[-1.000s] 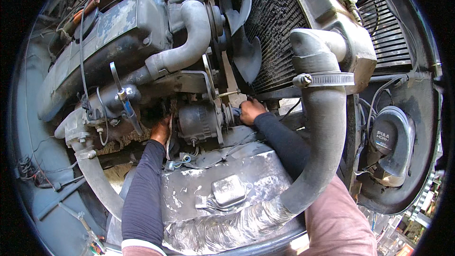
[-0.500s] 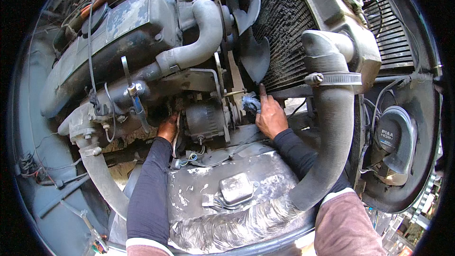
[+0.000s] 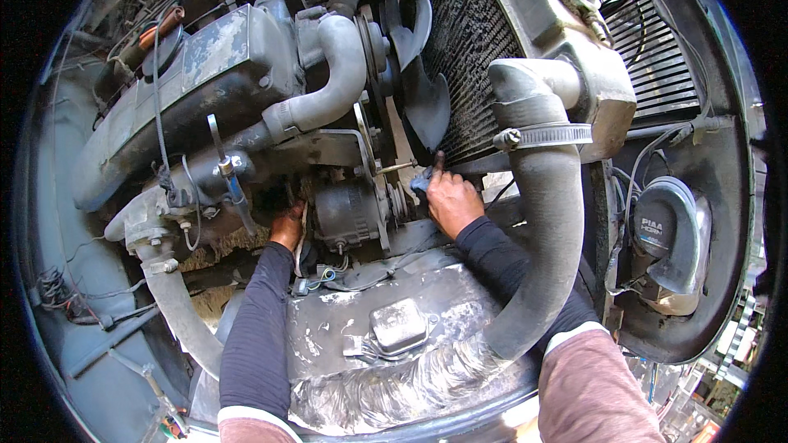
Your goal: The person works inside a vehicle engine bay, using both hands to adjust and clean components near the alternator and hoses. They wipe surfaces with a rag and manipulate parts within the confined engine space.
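Rt. hand (image 3: 455,203) is holding a blue rag (image 3: 420,181) just l. of its fingers, index extended; cloth is prob. light, soft & best gripped by a fold. Lt. hand (image 3: 286,227) is resting w/ the alternator (image 3: 345,212) just rt. of its fingers, grip too shadowed to tell.

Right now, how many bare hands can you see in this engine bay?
2. The left hand is beside the alternator, partly in shadow; the right hand holds a blue rag near the radiator fan. Engine parts could hide others.
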`<state>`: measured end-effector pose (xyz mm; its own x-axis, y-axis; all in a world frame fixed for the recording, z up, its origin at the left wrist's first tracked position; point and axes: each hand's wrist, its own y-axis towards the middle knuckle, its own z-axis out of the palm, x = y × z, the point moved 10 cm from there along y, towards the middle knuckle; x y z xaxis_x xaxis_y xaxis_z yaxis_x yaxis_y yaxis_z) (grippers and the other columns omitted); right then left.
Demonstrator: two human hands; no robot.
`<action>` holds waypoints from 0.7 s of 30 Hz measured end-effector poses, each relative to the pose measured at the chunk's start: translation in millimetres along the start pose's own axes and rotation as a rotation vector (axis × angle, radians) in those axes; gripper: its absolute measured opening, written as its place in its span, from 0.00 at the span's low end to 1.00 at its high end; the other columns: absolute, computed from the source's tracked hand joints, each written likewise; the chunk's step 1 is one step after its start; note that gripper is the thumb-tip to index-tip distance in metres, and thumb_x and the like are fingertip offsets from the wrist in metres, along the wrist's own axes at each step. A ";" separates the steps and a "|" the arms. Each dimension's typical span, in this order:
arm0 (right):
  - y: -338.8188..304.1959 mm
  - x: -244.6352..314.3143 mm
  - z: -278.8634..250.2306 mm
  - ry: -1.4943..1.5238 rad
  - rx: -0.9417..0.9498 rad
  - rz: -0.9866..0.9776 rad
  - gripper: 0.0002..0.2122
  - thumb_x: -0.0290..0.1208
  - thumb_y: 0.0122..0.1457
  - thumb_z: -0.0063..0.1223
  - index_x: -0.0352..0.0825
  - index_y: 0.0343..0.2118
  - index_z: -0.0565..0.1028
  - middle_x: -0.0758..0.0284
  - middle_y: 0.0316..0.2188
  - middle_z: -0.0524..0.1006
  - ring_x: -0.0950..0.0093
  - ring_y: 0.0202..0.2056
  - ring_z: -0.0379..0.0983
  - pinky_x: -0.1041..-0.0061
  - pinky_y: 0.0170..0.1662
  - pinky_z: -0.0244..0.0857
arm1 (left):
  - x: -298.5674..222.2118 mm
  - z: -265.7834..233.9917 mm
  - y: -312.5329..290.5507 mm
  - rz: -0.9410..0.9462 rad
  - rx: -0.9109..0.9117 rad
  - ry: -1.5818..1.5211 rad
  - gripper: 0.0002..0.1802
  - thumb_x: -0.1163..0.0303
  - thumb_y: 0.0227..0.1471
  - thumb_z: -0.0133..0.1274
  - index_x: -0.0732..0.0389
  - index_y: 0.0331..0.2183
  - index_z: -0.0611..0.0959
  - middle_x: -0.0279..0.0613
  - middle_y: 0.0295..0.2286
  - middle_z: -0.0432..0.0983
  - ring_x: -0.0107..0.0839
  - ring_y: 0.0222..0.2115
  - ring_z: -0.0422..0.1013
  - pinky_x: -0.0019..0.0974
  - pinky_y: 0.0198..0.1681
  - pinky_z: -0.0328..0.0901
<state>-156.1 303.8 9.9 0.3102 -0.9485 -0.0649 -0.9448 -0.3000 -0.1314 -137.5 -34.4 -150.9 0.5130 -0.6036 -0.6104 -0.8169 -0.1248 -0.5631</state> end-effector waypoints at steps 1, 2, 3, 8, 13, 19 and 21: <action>0.5 -0.2 1.0 0.008 0.000 0.003 0.33 0.28 0.49 0.52 0.15 0.57 0.57 0.56 0.27 0.77 0.65 0.30 0.76 0.71 0.34 0.73 | -0.2 1.2 2.0 0.028 0.023 -0.013 0.28 0.48 0.56 0.44 0.59 0.49 0.78 0.62 0.48 0.71 0.56 0.51 0.66 0.43 0.53 0.59; 0.6 -1.1 1.4 0.028 -0.001 0.006 0.34 0.28 0.49 0.52 0.14 0.57 0.57 0.55 0.27 0.77 0.65 0.30 0.76 0.70 0.34 0.73 | -0.5 3.0 3.3 0.056 0.046 -0.026 0.28 0.48 0.56 0.45 0.59 0.49 0.78 0.62 0.48 0.71 0.56 0.51 0.66 0.44 0.53 0.59; 0.1 -2.5 1.9 0.049 -0.003 0.009 0.34 0.28 0.48 0.52 0.14 0.57 0.57 0.55 0.27 0.77 0.64 0.30 0.76 0.70 0.34 0.73 | -0.8 4.6 4.4 0.085 0.068 -0.038 0.28 0.48 0.56 0.45 0.59 0.49 0.78 0.63 0.47 0.71 0.57 0.50 0.66 0.44 0.53 0.59; 2.1 -12.5 11.4 0.245 0.044 0.072 0.36 0.27 0.46 0.54 0.17 0.59 0.56 0.50 0.29 0.76 0.56 0.35 0.76 0.62 0.39 0.72 | 9.7 6.3 7.7 -0.048 0.083 0.084 0.31 0.49 0.54 0.47 0.64 0.49 0.77 0.59 0.49 0.71 0.52 0.52 0.66 0.42 0.54 0.59; -6.6 -30.3 -1.5 0.584 -0.215 0.166 0.33 0.27 0.47 0.53 0.23 0.58 0.59 0.44 0.36 0.73 0.47 0.42 0.70 0.56 0.48 0.65 | -8.1 -7.1 -5.6 -0.079 -0.007 -0.016 0.30 0.49 0.56 0.44 0.64 0.48 0.78 0.60 0.50 0.70 0.53 0.53 0.65 0.43 0.54 0.59; 16.4 -18.7 3.7 0.369 -0.002 0.117 0.11 0.25 0.50 0.50 0.25 0.35 0.74 0.44 0.29 0.76 0.46 0.32 0.75 0.54 0.37 0.70 | -36.8 -3.0 -27.5 -0.109 0.101 0.139 0.29 0.50 0.58 0.40 0.63 0.47 0.78 0.62 0.50 0.69 0.56 0.53 0.64 0.44 0.55 0.58; 21.4 -28.3 0.2 0.395 -0.109 0.215 0.06 0.26 0.51 0.48 0.27 0.25 0.73 0.46 0.25 0.77 0.48 0.29 0.76 0.53 0.34 0.71 | -35.8 -1.2 -19.4 -0.075 0.090 0.145 0.29 0.50 0.58 0.40 0.63 0.47 0.78 0.62 0.50 0.69 0.57 0.53 0.64 0.44 0.55 0.58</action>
<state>-185.1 324.3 8.7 0.0620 -0.9503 0.3050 -0.9955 -0.0810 -0.0500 -140.3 -11.4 -117.5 0.5231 -0.7035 -0.4812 -0.7473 -0.1071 -0.6558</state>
